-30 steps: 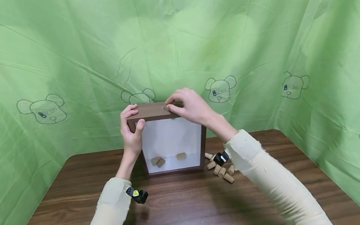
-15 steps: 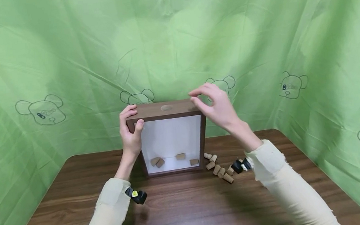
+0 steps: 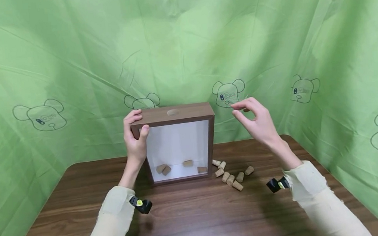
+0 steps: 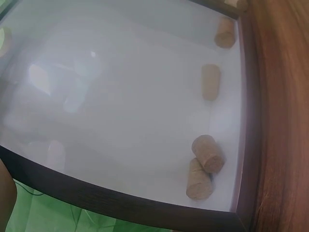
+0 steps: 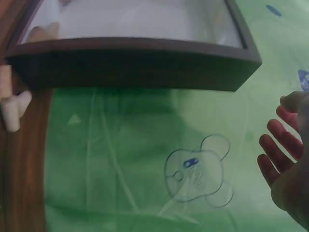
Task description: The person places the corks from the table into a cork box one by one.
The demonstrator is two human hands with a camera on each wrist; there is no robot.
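Box (image 3: 178, 145) stands upright at the table's (image 3: 197, 214) far side, just off centre toward 11 o'clock. Left hand (image 3: 135, 139) is clamped on its 10 o'clock corner, thumb in front, fingers over the top. Right hand (image 3: 260, 121) hangs in the air at the box's 2–3 o'clock, thumb and fingers apart, nothing between them. Four inside corks (image 3: 187, 163) lie along the box floor; eight loose corks (image 3: 230, 180) at its 4 o'clock. I'd call it a third loaded, eight left, presumably via the oval hole (image 3: 172, 112) at 12.
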